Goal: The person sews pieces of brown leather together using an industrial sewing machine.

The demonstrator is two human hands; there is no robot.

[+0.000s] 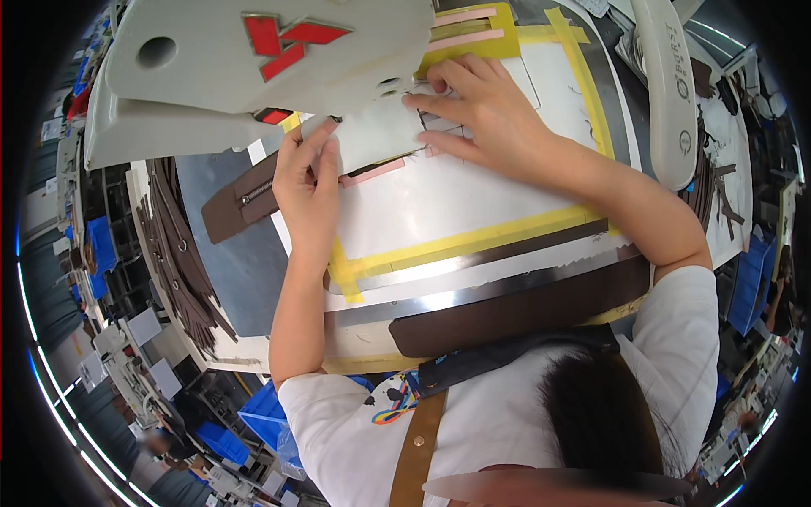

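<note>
My left hand [308,182] is beside the sewing machine head [211,59], thumb and forefinger bent close together. What lies between those fingertips is hidden. A brown strap-like piece with a zipper [241,201] runs under this hand. My right hand [477,110] has its fingers spread over a white sheet [473,198], the thumb and forefinger apart near the edge of a pale plate [380,135]. A dark edge and a pink strip [376,172] show along the plate's near side. The machine head hides what lies farther back.
Yellow tape [473,242] borders the sheet. A long brown panel [515,308] lies along the near table edge. Brown straps [173,253] with rings hang at the left. A yellow frame [473,42] lies at the back; a white machine part [667,93] stands at right.
</note>
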